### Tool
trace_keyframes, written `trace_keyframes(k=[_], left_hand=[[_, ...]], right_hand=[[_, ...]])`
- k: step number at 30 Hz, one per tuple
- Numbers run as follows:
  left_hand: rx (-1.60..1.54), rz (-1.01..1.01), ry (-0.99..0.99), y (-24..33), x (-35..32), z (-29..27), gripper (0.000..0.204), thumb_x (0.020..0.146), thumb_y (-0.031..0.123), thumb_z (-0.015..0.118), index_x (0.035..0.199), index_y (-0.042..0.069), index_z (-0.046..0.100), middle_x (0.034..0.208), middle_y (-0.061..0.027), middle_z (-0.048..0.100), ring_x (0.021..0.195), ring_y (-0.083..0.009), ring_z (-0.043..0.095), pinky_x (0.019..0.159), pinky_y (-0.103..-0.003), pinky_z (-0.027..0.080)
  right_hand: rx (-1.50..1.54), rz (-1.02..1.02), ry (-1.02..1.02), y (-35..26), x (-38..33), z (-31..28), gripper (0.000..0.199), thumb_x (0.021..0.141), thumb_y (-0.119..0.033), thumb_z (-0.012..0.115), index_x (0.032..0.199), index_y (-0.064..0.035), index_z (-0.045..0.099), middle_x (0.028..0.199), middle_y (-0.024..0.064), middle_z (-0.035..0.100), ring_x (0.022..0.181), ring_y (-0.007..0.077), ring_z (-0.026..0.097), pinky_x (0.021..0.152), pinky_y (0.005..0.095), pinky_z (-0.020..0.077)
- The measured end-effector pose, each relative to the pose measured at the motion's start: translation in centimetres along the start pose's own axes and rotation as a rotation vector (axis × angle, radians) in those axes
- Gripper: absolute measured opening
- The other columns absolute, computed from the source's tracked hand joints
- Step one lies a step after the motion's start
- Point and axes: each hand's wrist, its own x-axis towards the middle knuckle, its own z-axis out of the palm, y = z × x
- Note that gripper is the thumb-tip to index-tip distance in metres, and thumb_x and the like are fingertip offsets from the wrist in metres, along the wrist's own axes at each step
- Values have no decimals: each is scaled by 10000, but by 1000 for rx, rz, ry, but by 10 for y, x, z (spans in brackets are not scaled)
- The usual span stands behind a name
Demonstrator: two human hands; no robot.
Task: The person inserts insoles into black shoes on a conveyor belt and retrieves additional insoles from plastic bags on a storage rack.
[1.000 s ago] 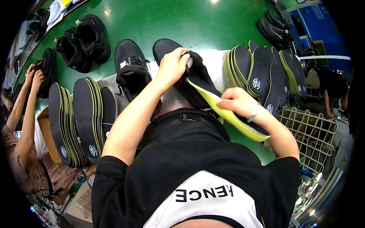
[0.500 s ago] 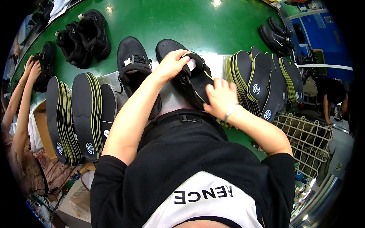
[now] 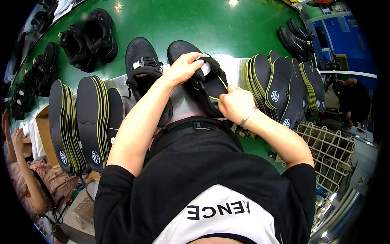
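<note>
In front of me a black shoe (image 3: 178, 49) lies with its toe pointing away. My left hand (image 3: 185, 70) is closed on its tongue at the opening, where a white label shows. A black insole (image 3: 215, 86) with a yellow-green edge lies partly inside the shoe. My right hand (image 3: 237, 105) pinches that insole near its heel end; the fingertips are partly hidden. Just left of it stands a second black shoe (image 3: 140, 49), laced, with a small white tag, partly covered by my left forearm.
Stacks of black insoles (image 3: 90, 118) stand on the left, with further insole stacks (image 3: 260, 81) on the right. Pairs of black shoes (image 3: 103, 38) rest on the green table (image 3: 195, 20). A wire basket (image 3: 325, 150) is at the lower right. A co-worker's arm (image 3: 28, 175) shows at left.
My right hand has curled tighter around the insole's edge, whose heel end is lifted slightly. My left hand stays on the tongue. The co-worker's hands have left the shoe at far left.
</note>
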Motion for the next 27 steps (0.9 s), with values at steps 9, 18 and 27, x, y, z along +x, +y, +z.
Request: trace_keyframes(k=[9, 18, 27], left_hand=[[-40, 20, 27, 0, -3, 3, 241, 829, 104, 465, 1029, -18, 525, 953, -53, 580, 880, -112, 515, 808, -241, 394], [-60, 17, 25, -7, -3, 3, 265, 836, 138, 480, 1061, 1, 509, 982, -31, 563, 911, -94, 496, 828, -230, 380], [-52, 55, 100, -7, -4, 4, 256, 827, 130, 483, 1033, -18, 521, 960, -64, 579, 890, -118, 519, 799, -238, 398]], right_hand=[[-18, -29, -119, -10, 34, 29, 163, 669, -109, 503, 713, -12, 625, 794, 170, 558, 717, 279, 575, 632, 347, 478], [-19, -17, -270, -7, 37, 43, 186, 684, -111, 504, 808, -38, 621, 857, 182, 547, 754, 283, 584, 661, 340, 478], [25, 8, -712, -1, 62, 12, 326, 681, -147, 559, 981, -22, 583, 1064, 209, 513, 945, 290, 545, 775, 325, 456]])
